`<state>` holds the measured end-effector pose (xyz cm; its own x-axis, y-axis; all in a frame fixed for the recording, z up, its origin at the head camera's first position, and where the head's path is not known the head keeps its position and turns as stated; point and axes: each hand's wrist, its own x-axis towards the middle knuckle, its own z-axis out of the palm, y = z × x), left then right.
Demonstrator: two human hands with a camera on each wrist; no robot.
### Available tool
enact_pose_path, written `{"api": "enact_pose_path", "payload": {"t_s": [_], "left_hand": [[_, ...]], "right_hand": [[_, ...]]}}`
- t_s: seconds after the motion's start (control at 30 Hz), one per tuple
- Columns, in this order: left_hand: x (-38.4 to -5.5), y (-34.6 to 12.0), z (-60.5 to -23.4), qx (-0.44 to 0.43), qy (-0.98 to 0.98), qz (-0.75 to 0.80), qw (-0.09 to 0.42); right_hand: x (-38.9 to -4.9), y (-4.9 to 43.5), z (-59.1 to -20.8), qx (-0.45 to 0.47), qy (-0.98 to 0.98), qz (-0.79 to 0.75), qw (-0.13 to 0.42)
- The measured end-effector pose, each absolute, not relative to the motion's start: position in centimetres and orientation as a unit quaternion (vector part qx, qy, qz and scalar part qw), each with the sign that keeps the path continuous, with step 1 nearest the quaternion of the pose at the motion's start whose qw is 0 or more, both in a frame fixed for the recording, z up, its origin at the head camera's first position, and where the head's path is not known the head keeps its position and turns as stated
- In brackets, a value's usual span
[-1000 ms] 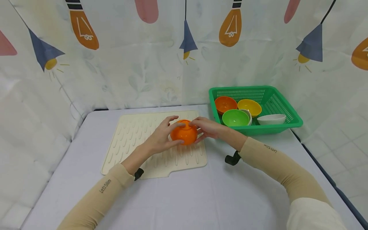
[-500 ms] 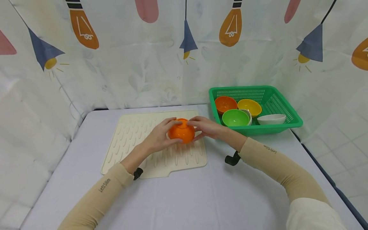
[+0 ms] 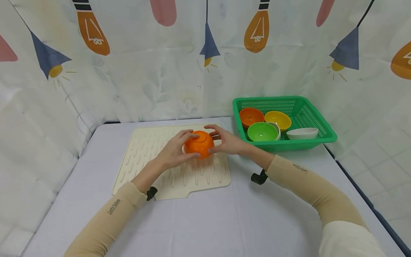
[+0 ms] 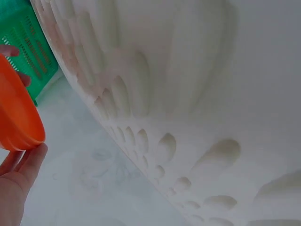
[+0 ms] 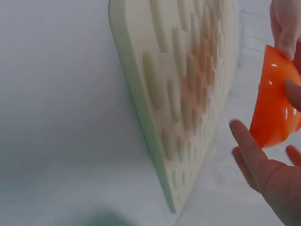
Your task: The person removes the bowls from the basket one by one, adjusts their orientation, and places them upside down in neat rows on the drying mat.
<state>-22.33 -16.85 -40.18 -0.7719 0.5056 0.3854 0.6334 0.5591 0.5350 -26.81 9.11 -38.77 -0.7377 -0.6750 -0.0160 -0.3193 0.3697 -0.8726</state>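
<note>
An orange bowl (image 3: 199, 145) hangs over the cream drying mat (image 3: 144, 157), its foot ring turned upward in the head view. My left hand (image 3: 174, 150) pinches the bowl by its left side, thumb below and fingers above. My right hand (image 3: 226, 141) is spread at the bowl's right side, its thumb close to the wall and its fingers raised apart. In the right wrist view the bowl (image 5: 275, 101) appears side-on, with fingers (image 5: 249, 150) of my right hand loosely extended near its rim. The left wrist view catches only part of the bowl (image 4: 19, 113).
At the back right, a green basket (image 3: 295, 143) holds an orange bowl (image 3: 251, 117), a yellow bowl (image 3: 278, 120), a green bowl (image 3: 262, 131) and white bowls. A white cloth (image 3: 205, 225) covers the table, and a patterned curtain (image 3: 179, 71) hangs behind it.
The orange bowl and my left hand have shifted slightly left and up. My right hand has loosened from the bowl, its fingers lifting and spreading.
</note>
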Motion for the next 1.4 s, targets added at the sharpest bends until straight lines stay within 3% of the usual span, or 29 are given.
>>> {"api": "enact_pose_path", "payload": {"t_s": [0.17,0.37,0.77,1.13,1.4], "left_hand": [[-22.9,-18.1,-40.2,-0.317,-0.874,-0.356,0.093],[-23.9,-20.2,-40.4,-0.32,-0.86,-0.387,0.09],[-25.3,-24.8,-40.1,-0.28,-0.865,-0.413,0.046],[-26.3,-29.1,-39.4,-0.19,-0.875,-0.445,-0.016],[-26.7,-31.1,-39.6,-0.172,-0.874,-0.454,-0.032]], "right_hand": [[-26.8,8.0,-39.1,-0.405,0.802,-0.426,0.109],[-27.1,6.2,-39.4,-0.428,0.832,-0.349,0.045],[-28.3,1.7,-39.8,-0.434,0.849,-0.3,0.031],[-29.6,-3.5,-40.2,-0.435,0.855,-0.28,0.02],[-30.2,-6.6,-41.0,-0.41,0.861,-0.301,0.022]]}}
